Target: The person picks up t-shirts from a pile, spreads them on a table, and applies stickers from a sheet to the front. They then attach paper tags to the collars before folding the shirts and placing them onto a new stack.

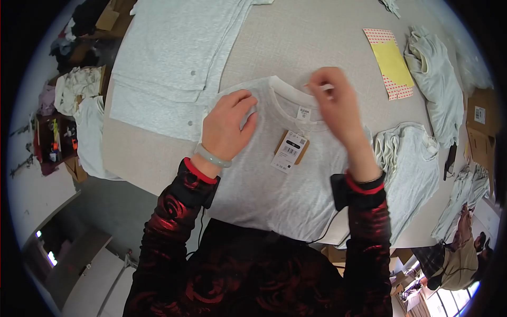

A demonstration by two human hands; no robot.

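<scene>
A light grey T-shirt (273,190) with a ribbed neckband lies folded in front of me. Its neck label (304,113) shows inside the collar. A white printed hang tag (288,152) over a brown card tag (302,151) rests on its chest. My left hand (229,121), with a bangle at the wrist, lies on the shoulder of the shirt, fingers bent and slightly apart, gripping nothing. Above the other side of the collar, my right hand (334,103) is blurred, its fingers pinched around a small white piece (326,87) that I cannot identify.
Stacked grey garments (170,59) lie at the upper left of the table (273,43). To the right are a yellow sheet with red-marked strips (390,63), a rolled grey garment (435,83) and another folded shirt (412,158). Cardboard boxes (481,119) stand beyond; another person (459,261) is at lower right.
</scene>
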